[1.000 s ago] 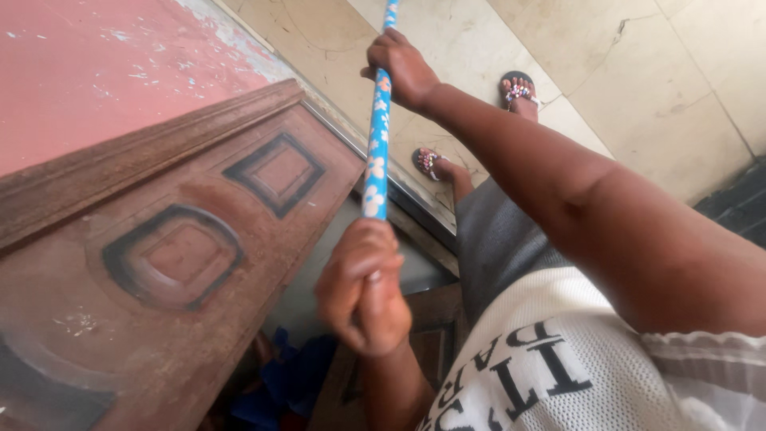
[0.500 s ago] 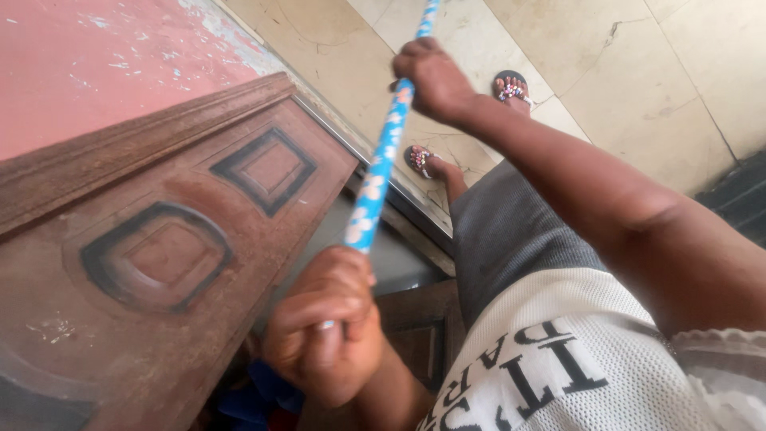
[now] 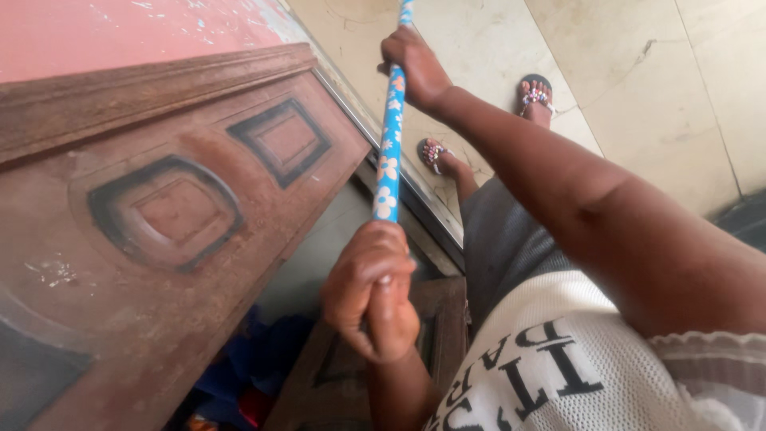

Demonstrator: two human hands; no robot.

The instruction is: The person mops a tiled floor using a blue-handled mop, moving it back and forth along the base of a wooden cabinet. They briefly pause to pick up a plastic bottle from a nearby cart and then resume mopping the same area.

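A long blue stick point(image 3: 389, 152) patterned with white flowers runs from the top edge down to the middle of the head view. My right hand point(image 3: 411, 68) grips it high up, with the arm stretched out from the right. My left hand point(image 3: 371, 291) is closed around its lower end, close to my body. The stick's far end is out of view above the frame. My feet in beaded sandals point(image 3: 435, 156) stand on the pale floor beside the stick.
A brown panelled wooden door point(image 3: 175, 207) leans at the left, right beside the stick. A pink wall point(image 3: 120, 32) lies behind it. Cracked beige floor tiles point(image 3: 638, 96) spread at the upper right. Blue cloth point(image 3: 247, 375) lies low beside the door.
The stick tilted with its lower end swung left half a second ago, then came back near upright. My left hand moved left and down, then returned. Both grips stayed closed.
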